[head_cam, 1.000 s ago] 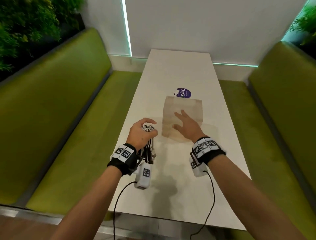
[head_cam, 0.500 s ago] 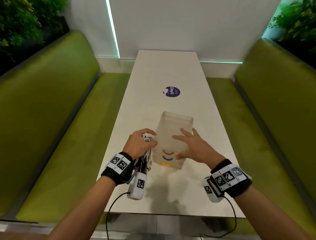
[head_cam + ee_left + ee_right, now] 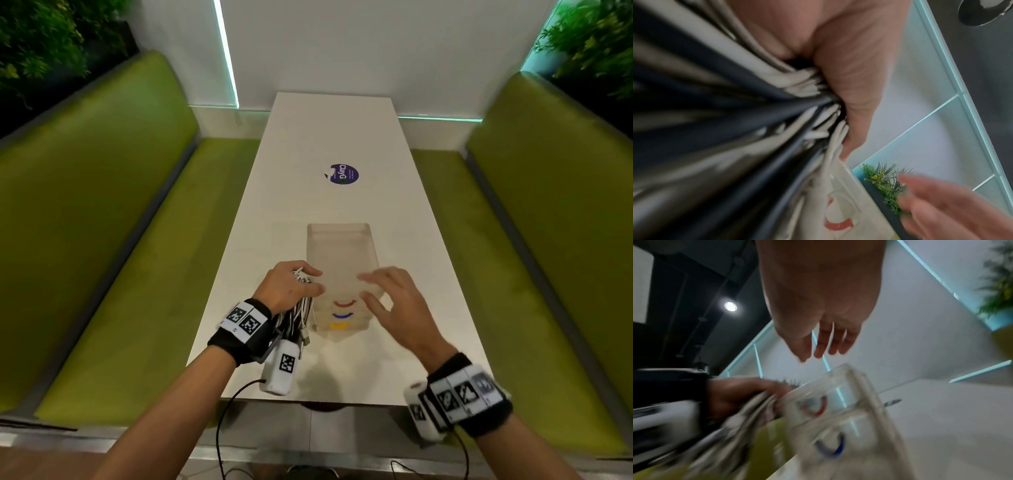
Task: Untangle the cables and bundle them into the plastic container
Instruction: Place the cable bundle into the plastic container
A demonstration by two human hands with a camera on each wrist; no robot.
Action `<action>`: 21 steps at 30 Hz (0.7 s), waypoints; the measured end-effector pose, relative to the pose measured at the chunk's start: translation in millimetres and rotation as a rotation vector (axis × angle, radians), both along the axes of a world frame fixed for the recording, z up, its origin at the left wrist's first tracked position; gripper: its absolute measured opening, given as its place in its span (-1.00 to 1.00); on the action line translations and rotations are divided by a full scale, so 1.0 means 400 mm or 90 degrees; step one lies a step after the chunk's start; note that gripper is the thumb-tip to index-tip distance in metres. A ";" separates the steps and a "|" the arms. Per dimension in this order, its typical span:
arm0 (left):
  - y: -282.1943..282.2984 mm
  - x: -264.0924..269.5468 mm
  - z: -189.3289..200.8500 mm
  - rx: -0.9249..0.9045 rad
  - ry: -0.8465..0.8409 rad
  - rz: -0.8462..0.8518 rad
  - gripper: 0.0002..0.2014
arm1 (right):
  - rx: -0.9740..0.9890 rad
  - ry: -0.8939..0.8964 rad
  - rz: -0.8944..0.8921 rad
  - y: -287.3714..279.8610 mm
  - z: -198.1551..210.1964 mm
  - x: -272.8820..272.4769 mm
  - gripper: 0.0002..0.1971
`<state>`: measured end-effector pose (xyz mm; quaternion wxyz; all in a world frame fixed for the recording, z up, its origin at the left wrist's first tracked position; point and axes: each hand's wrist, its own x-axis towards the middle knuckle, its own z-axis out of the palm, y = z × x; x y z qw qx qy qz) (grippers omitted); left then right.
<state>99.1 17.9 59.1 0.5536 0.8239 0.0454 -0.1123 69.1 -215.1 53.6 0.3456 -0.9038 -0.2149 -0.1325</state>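
A clear plastic container (image 3: 342,253) with red, blue and yellow arcs on its near face sits on the white table (image 3: 335,130). My left hand (image 3: 291,287) grips a bundle of white and dark cables (image 3: 296,318) against the container's left side; the cable ends hang toward the table. In the left wrist view the cables (image 3: 735,113) fan out from the fist (image 3: 849,65). My right hand (image 3: 387,294) hovers at the container's near right corner, blurred, fingers spread. The right wrist view shows those fingers (image 3: 818,344) straight above the container (image 3: 849,402), holding nothing.
A round purple sticker (image 3: 342,174) lies farther back on the table. Green benches run along the left (image 3: 120,240) and right (image 3: 531,240). The table's front edge (image 3: 342,401) is just behind my wrists. A wall closes the far end.
The container has come nearer, toward the table's front edge and up against the cable bundle. My right hand has slid back to the container's near corner. The left hand keeps its grip.
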 end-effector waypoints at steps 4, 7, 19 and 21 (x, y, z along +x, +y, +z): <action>0.005 0.011 -0.003 0.005 0.018 -0.015 -0.77 | -0.230 0.303 0.070 0.056 -0.100 -0.078 -0.61; 0.003 0.014 0.000 0.017 0.017 -0.025 -0.77 | -0.402 0.418 0.081 0.084 -0.160 -0.060 -0.43; 0.005 0.020 0.000 0.011 0.019 -0.029 -0.77 | -0.330 0.497 0.128 0.078 -0.143 -0.105 -0.61; 0.007 0.023 -0.001 0.009 0.022 -0.033 -0.76 | -0.350 0.501 0.199 0.067 -0.124 -0.141 -0.71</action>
